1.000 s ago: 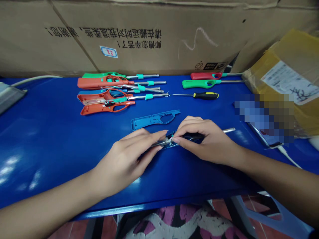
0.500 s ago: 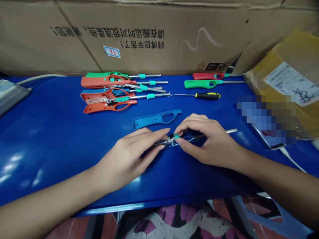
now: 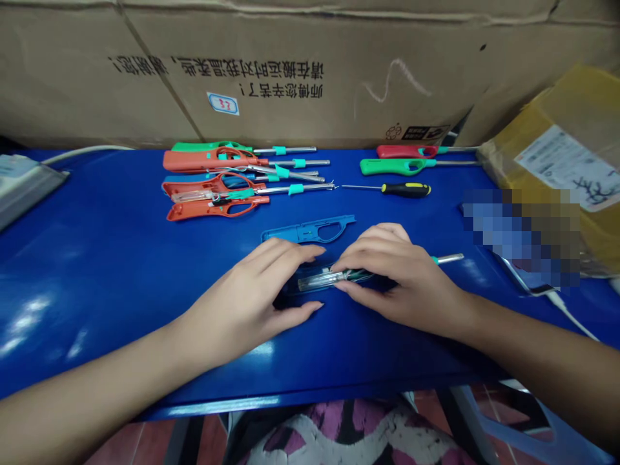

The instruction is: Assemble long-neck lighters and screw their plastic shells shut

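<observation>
An opened blue gas lighter lies on the table in front of me, its clear fuel tank showing in the handle. Thumb and fingertips of my right hand close on the lighter at the tank's right end, over some wires. Beyond that hand sticks out the lighter's metal tube, with a bit of turquoise tape. My left hand is open around the handle's left end, thumb and fingers apart. Just behind, a loose blue handle half lies with its inside up. My right hand hides the lighter's middle.
Several lighters, among them an opened orange lighter, lie at the back left. A red lighter, a green lighter and a screwdriver are at the back right. Cardboard walls the back; a phone lies right.
My left thumb and fingers have spread apart and let go of the tank end, which now shows. My right hand has shifted slightly left along the lighter.
</observation>
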Tool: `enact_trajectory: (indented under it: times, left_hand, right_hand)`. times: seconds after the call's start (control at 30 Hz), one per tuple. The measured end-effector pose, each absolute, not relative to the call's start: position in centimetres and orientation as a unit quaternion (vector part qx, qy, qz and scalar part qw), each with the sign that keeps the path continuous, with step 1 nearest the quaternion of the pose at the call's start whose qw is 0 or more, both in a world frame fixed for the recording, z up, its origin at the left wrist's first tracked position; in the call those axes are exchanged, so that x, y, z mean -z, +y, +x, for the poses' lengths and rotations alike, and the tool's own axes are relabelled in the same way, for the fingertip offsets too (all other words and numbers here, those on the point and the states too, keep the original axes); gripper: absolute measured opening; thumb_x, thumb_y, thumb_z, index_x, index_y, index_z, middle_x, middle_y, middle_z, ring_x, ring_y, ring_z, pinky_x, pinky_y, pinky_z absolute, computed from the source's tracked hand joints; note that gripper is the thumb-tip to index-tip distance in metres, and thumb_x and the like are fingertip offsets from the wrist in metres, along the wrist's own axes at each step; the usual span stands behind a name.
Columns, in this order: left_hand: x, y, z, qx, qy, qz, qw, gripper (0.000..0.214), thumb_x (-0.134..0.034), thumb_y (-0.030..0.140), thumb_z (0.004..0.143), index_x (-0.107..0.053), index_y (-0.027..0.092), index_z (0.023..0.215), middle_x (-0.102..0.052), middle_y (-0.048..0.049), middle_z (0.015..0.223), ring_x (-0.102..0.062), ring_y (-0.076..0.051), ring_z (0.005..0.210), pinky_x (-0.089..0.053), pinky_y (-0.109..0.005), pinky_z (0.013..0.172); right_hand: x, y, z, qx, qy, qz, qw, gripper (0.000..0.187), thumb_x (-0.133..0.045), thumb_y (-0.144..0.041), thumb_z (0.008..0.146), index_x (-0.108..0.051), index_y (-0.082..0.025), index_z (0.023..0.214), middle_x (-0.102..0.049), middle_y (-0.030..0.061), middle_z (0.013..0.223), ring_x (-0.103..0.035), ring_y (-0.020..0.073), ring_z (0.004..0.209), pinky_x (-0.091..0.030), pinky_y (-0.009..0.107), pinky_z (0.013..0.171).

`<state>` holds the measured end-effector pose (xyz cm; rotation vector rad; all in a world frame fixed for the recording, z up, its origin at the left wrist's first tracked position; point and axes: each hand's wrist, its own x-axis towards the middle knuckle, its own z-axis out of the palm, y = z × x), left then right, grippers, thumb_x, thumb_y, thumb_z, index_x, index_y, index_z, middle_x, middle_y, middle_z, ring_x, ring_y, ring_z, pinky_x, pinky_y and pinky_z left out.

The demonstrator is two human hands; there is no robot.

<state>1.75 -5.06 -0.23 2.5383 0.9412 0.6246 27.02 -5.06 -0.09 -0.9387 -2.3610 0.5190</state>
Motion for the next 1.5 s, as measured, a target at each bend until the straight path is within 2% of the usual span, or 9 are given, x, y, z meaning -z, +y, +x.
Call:
enact_trajectory:
  times: [0.1,0.27,0.53,0.73,0.87,1.1,1.3,1.37,1.5]
  left_hand:
    - [0.3,-5.0,1.8,-0.193,0.348,0.897,0.194,0.045,-0.071,0.031,0.093,-0.054,0.019,0.133,-0.067,-0.0059,0.124,-0.062,-0.020,0.112,-0.053,-0.034,0.099]
    - [0.9,-5.4,2.2,-0.218,0.345,0.883,0.231,0.035,-0.067,0.028,0.096,-0.057,0.019,0.128,-0.068,-0.0037,0.120,-0.061,-0.017,0.110,-0.050,-0.030,0.097]
    - [1.0,-5.4,2.5,-0.223,0.344,0.877,0.251,0.038,-0.069,0.028,0.094,-0.057,0.019,0.129,-0.067,-0.0048,0.123,-0.060,-0.019,0.112,-0.049,-0.031,0.097]
    - [0.9,-5.4,2.6,-0.242,0.359,0.856,0.281,0.033,-0.064,0.026,0.097,-0.059,0.019,0.129,-0.069,-0.0038,0.120,-0.062,-0.017,0.111,-0.051,-0.032,0.097]
    - [1.1,-5.2,2.5,-0.249,0.374,0.842,0.299,0.030,-0.062,0.024,0.098,-0.061,0.020,0.128,-0.071,-0.0017,0.112,-0.065,-0.015,0.102,-0.053,-0.030,0.092]
    - [0.6,-4.6,1.8,-0.241,0.401,0.817,0.337,0.032,-0.064,0.022,0.095,-0.064,0.025,0.127,-0.072,0.0000,0.113,-0.067,-0.014,0.099,-0.055,-0.028,0.090]
    - [0.4,-4.6,1.7,-0.265,0.350,0.857,0.271,0.019,-0.067,0.022,0.094,-0.071,0.021,0.113,-0.071,-0.0038,0.114,-0.064,-0.017,0.106,-0.051,-0.031,0.097]
    - [0.6,-4.7,1.7,-0.263,0.323,0.876,0.243,0.017,-0.068,0.022,0.094,-0.072,0.020,0.110,-0.070,-0.0047,0.112,-0.063,-0.017,0.104,-0.051,-0.032,0.095]
    - [0.9,-4.7,1.7,-0.255,0.297,0.896,0.210,0.023,-0.064,0.016,0.096,-0.071,0.021,0.117,-0.068,-0.0066,0.114,-0.062,-0.018,0.104,-0.050,-0.034,0.093]
  right_hand:
    - [0.3,-5.1,26.7,-0.202,-0.873,-0.352,0.271,0.008,-0.068,-0.024,0.095,-0.070,-0.022,0.102,-0.075,0.0001,0.099,-0.065,0.0166,0.096,-0.037,0.038,0.091]
    - [0.6,-5.2,26.2,-0.210,-0.875,-0.341,0.272,0.007,-0.067,-0.025,0.095,-0.071,-0.022,0.100,-0.075,-0.0003,0.096,-0.063,0.0166,0.094,-0.036,0.039,0.089]
    - [0.8,-5.3,26.6,-0.177,-0.888,-0.356,0.229,0.010,-0.069,-0.028,0.093,-0.074,-0.024,0.100,-0.069,0.0027,0.106,-0.059,0.0185,0.099,-0.034,0.039,0.091]
    - [0.2,-5.1,27.0,-0.172,-0.888,-0.363,0.226,0.023,-0.067,-0.027,0.092,-0.071,-0.023,0.115,-0.068,0.0041,0.111,-0.058,0.0201,0.104,-0.034,0.041,0.095]
    - [0.0,-4.9,27.1,-0.179,-0.878,-0.387,0.215,0.020,-0.062,-0.023,0.095,-0.070,-0.023,0.113,-0.068,0.0040,0.108,-0.058,0.0197,0.101,-0.036,0.040,0.093]
    - [-0.3,-4.0,28.4,-0.175,-0.849,-0.447,0.220,0.021,-0.058,-0.017,0.094,-0.068,-0.022,0.111,-0.068,0.0044,0.110,-0.059,0.0213,0.107,-0.038,0.043,0.097]
    - [-0.9,-3.2,29.6,-0.257,-0.845,-0.434,0.179,0.003,-0.064,-0.023,0.091,-0.068,-0.023,0.093,-0.068,0.0015,0.101,-0.061,0.0188,0.100,-0.041,0.038,0.092]
    - [-1.0,-3.2,29.5,-0.268,-0.852,-0.421,0.159,0.004,-0.065,-0.025,0.092,-0.068,-0.023,0.091,-0.068,0.0005,0.099,-0.061,0.0181,0.098,-0.040,0.038,0.091]
    - [-1.1,-3.3,29.0,-0.289,-0.848,-0.411,0.166,0.008,-0.063,-0.024,0.094,-0.067,-0.022,0.087,-0.068,0.0006,0.094,-0.060,0.0169,0.092,-0.040,0.037,0.087]
